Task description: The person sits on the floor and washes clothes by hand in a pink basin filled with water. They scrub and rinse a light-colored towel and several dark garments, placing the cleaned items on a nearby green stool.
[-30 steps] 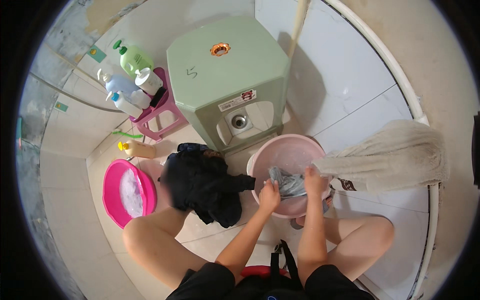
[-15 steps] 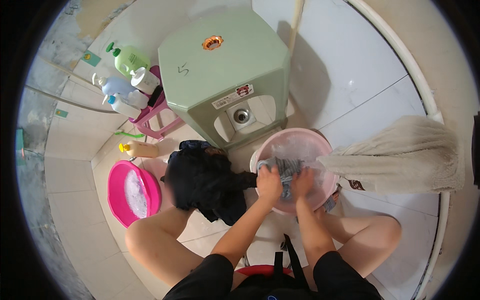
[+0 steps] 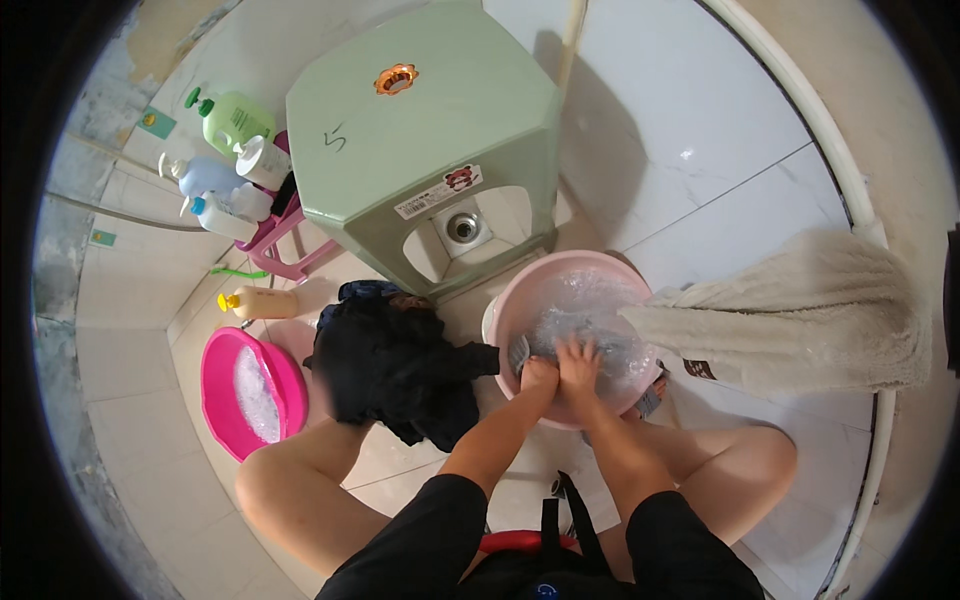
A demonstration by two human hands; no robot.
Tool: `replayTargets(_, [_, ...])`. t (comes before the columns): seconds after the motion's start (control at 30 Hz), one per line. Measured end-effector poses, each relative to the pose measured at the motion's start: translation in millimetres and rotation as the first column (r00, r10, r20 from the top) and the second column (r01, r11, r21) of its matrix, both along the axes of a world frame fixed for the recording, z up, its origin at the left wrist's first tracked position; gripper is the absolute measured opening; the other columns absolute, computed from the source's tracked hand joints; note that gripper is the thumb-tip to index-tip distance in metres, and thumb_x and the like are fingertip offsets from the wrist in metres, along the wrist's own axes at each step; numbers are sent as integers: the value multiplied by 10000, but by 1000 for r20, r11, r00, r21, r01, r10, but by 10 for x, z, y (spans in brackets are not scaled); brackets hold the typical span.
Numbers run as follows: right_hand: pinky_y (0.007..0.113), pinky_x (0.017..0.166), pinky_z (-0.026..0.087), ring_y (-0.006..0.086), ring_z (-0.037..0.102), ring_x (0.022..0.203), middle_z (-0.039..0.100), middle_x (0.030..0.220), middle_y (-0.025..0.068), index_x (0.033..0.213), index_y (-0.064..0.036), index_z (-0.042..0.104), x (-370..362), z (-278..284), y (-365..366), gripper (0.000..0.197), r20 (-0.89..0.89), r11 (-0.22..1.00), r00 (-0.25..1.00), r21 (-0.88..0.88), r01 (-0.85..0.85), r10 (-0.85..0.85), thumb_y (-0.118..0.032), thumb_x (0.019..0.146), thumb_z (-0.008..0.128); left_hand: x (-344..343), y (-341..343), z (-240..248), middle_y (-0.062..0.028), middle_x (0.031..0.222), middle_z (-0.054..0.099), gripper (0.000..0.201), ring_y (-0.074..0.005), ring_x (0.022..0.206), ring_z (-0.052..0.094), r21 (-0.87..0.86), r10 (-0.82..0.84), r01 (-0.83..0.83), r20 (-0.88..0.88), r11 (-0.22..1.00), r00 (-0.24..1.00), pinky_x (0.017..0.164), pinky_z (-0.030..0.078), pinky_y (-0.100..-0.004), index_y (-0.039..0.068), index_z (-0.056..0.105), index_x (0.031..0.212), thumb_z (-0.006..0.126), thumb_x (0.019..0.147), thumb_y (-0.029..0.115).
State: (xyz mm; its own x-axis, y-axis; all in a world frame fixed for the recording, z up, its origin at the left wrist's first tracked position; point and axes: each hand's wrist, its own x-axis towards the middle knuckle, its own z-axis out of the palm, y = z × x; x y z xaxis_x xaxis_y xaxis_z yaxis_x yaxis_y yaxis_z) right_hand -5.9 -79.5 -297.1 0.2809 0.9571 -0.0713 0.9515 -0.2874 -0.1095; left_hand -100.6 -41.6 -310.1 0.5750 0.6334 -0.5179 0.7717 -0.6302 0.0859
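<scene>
A pale pink basin (image 3: 510, 285) of sudsy water sits in front of me. Inside it, a grey ribbed garment (image 3: 519, 351) is mostly under water, with one edge showing beside my left hand. My left hand (image 3: 540, 375) is closed in a fist at the basin's near left, against that edge. Right beside it, my right hand (image 3: 577, 368) lies over the water with its fingers spread, pointing away from me. How much of the garment lies below my hands is hidden by the suds.
Left of the basin lies a heap of black clothes (image 3: 400, 365), then a bright pink basin (image 3: 210, 385) of suds. A green stool (image 3: 440, 110) stands behind, with pump bottles (image 3: 235, 120) on a pink stool (image 3: 290, 268). A beige towel (image 3: 800, 320) hangs at the right.
My hands have come together toward the basin's near left. The garment, bunched above the water before, has sunk mostly under. My right hand's fingers have spread, and the view has shifted slightly.
</scene>
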Motion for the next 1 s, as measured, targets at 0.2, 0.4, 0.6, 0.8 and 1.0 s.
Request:
replayTargets(0.2, [469,901,367,272,479,1116,588,1123,18,1079,-196,596,185,422,-162,377,-307,972,952,-217,-87,16,-107,713,623,-218,243,859,-120,896,676,157,-290,866,656,-227,51,-24,113,974,992,738,522,-409,114,669,887,568,836,223])
replayTargets(0.4, [435,839,398,266,543,997,623,959,56,907,-155,642,184,793,-55,291,-226,906,894,91,414,-386,-49,636,668,-448,543,2398,-150,815,643,150,-357,796,626,-94,40,2,441,996,896,671,494,-459,97,618,877,563,843,233])
replayTargets(0.6, [331,722,434,278,546,751,575,820,106,791,-26,559,343,1503,82,177,-757,357,524,400,844,-390,55,641,607,-528,526,3366,-165,874,635,149,-392,802,595,13,163,-248,717,969,678,663,476,-468,90,606,970,588,828,132])
replayTargets(0.8, [362,803,418,289,520,847,510,856,106,811,-19,507,201,2639,84,238,-627,172,713,701,692,-313,57,628,639,-423,493,3462,-178,827,628,220,-407,782,591,-60,241,-500,921,864,306,644,470,-419,116,576,1074,538,866,55])
replayTargets(1.0, [360,857,414,325,521,951,554,946,126,827,-38,531,281,1571,-62,300,-472,630,730,385,675,-494,20,576,685,-265,531,2324,-200,852,644,215,-428,784,603,-147,593,-704,670,695,446,682,472,-488,120,585,1079,529,884,190])
